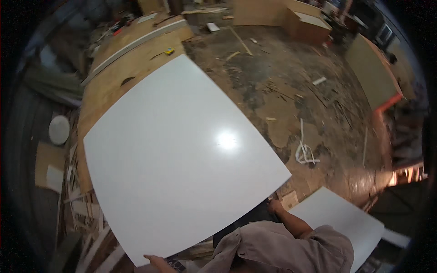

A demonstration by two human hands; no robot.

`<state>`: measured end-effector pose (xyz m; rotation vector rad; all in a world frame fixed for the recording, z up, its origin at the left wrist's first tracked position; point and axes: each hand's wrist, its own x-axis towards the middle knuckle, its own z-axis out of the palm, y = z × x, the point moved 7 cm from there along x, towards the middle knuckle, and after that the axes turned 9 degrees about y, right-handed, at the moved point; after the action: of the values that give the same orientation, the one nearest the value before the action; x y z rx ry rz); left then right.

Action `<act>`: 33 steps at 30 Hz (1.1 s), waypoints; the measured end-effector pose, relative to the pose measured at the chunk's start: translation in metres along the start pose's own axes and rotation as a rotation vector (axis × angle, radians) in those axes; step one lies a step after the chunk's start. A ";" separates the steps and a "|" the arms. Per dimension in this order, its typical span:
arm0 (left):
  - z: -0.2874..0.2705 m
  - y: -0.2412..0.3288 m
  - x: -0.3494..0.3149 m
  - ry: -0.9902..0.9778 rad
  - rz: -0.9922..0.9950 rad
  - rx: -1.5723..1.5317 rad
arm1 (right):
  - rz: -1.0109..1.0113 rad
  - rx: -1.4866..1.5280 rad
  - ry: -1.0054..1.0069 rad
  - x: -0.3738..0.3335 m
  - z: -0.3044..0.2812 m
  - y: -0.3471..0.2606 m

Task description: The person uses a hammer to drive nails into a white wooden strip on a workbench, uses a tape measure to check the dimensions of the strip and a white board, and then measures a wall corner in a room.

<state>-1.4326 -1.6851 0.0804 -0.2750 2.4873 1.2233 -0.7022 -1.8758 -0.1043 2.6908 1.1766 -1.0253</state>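
A large glossy white panel (173,150) fills the middle of the view, its far part over a plywood workbench (107,98). My left hand (157,262) grips the panel's near left corner, thumb on top and the other fingers hidden beneath. Close to the panel's near right corner, my right hand (275,206) is at the edge, fingers curled and partly hidden under it. A yellow tape measure (170,51) lies on the bench past the panel's far corner.
A second white panel (332,223) is at my right. Wood scraps (86,211) are piled left of the bench. On the littered floor lies a tangled white strip (304,152). A board with an orange edge (375,75) stands at the far right.
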 end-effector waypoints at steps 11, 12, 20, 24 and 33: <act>0.022 0.038 0.089 0.173 -0.054 -0.085 | 0.140 0.122 -0.084 -0.041 -0.090 -0.008; 0.012 0.047 0.103 0.154 -0.028 -0.144 | 0.112 0.175 -0.128 -0.055 -0.102 -0.028; 0.076 0.080 0.097 -0.057 -0.013 -0.245 | -0.147 0.558 0.089 -0.117 -0.132 0.033; 0.071 0.093 0.130 -0.169 0.012 -0.368 | -0.194 0.734 0.057 -0.109 -0.126 0.002; 0.115 0.025 0.040 -0.701 -0.152 -0.748 | -0.057 -0.074 -0.104 -0.064 -0.093 0.015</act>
<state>-1.4515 -1.5798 0.0177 -0.1656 1.3450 1.7577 -0.6720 -1.9023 0.0021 2.5288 1.2522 -1.0922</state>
